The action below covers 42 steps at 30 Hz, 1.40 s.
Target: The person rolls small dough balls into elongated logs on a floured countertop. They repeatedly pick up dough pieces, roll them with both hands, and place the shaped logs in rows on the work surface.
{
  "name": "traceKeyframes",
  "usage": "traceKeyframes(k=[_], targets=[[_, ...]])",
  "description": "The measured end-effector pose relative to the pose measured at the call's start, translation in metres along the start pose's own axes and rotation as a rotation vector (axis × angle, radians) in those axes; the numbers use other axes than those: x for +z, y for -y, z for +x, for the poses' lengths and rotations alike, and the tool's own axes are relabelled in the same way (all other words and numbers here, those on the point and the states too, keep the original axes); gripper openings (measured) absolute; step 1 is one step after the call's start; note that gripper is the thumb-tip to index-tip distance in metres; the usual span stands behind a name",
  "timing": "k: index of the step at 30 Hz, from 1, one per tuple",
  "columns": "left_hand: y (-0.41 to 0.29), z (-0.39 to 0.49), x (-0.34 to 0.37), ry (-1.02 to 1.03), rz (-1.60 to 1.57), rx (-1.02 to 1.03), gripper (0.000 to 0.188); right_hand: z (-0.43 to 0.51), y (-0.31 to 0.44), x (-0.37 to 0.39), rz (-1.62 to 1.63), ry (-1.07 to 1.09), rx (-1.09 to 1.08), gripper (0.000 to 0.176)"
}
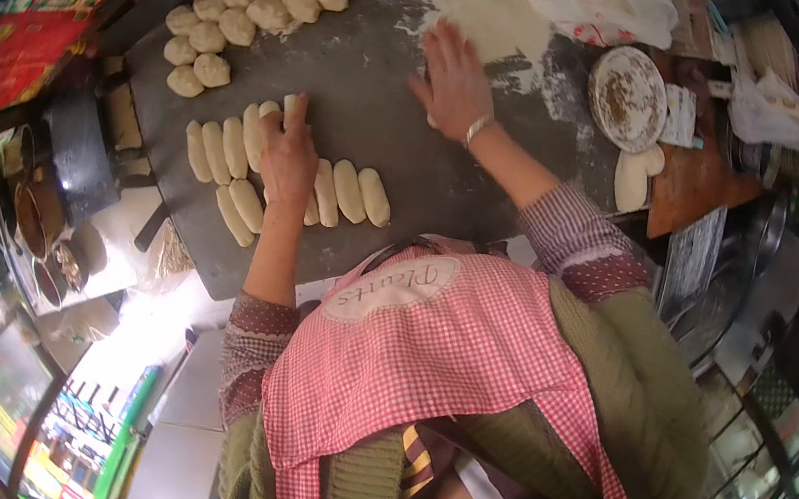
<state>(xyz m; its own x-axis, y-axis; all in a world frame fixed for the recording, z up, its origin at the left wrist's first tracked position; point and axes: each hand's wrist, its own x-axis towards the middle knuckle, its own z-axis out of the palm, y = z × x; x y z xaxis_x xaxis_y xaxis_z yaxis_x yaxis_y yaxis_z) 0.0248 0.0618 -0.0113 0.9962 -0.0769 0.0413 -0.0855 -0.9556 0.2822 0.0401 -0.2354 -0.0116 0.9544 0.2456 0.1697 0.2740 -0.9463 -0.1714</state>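
Note:
My left hand (289, 159) is over a row of smooth, elongated dough rolls (234, 146) on the dark work surface (360, 85). One dough roll (290, 105) shows between its thumb and fingers; the palm hides some of the row. More rolls (349, 191) lie just to the right of that hand, and two (236, 211) sit lower left. Palm down and slightly blurred, my right hand (457, 84) is at the edge of a patch of white flour (491, 15), fingers stretched away from me. Nothing is visible in it.
Several rough, rounded dough lumps (270, 11) line the far left edge. A clear plastic bag (591, 2) rests beyond the flour. On the right stand a flour-dusted round dish (627, 98) and a wooden board (703, 183). A cleaver-like dark blade (81, 158) is at left.

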Motion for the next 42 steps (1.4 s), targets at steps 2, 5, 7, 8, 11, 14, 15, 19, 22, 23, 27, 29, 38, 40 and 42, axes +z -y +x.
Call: traceKeyframes(k=[2,5,7,8,11,14,15,19,22,23,27,29,38,40,42], targets=[[-0.002,-0.002,-0.001,0.012,0.058,-0.028,0.054,-0.053,0.007,-0.016,0.091,0.249,-0.017,0.079],[-0.008,-0.004,-0.009,-0.048,0.059,-0.032,0.053,-0.11,0.012,-0.026,0.136,0.342,-0.08,0.079],[-0.017,-0.005,-0.014,-0.103,0.0,0.02,0.056,-0.102,0.01,-0.019,0.092,0.459,-0.061,0.08],[-0.022,-0.006,-0.015,-0.098,-0.082,0.147,0.059,-0.081,0.005,-0.011,0.058,0.244,-0.116,0.078],[-0.044,-0.015,-0.012,-0.022,-0.223,0.317,0.073,-0.008,-0.001,0.01,-0.059,0.016,0.067,0.074],[-0.067,-0.034,0.0,0.154,-0.33,0.396,0.097,-0.012,0.014,-0.001,-0.028,0.068,0.146,0.076],[-0.073,-0.04,0.005,0.168,-0.359,0.409,0.101,-0.034,0.021,-0.012,0.009,0.227,0.133,0.077],[-0.093,-0.063,0.019,0.313,-0.405,0.541,0.115,-0.141,0.025,-0.033,0.249,0.319,0.063,0.064],[-0.116,-0.063,0.034,0.366,-0.323,0.628,0.117,-0.111,-0.011,-0.012,0.678,0.051,0.192,0.04],[-0.127,-0.06,0.041,0.313,-0.342,0.676,0.117,-0.074,-0.024,-0.001,0.57,0.034,0.194,0.037],[-0.164,-0.043,0.066,0.313,-0.126,0.864,0.086,0.109,-0.026,0.022,0.549,0.068,0.164,0.036],[-0.168,-0.035,0.067,0.559,-0.272,0.712,0.066,0.17,0.005,0.02,0.605,0.203,0.178,0.047],[-0.052,0.007,-0.003,0.011,-0.475,-0.19,0.057,0.207,0.007,0.104,0.638,-0.054,0.196,0.049],[-0.035,0.006,-0.01,-0.01,-0.304,-0.138,0.066,0.168,-0.017,0.089,0.76,-0.02,0.227,0.051],[-0.028,0.0,-0.011,0.013,-0.267,-0.009,0.072,0.095,-0.027,0.045,0.741,-0.039,0.182,0.051]])
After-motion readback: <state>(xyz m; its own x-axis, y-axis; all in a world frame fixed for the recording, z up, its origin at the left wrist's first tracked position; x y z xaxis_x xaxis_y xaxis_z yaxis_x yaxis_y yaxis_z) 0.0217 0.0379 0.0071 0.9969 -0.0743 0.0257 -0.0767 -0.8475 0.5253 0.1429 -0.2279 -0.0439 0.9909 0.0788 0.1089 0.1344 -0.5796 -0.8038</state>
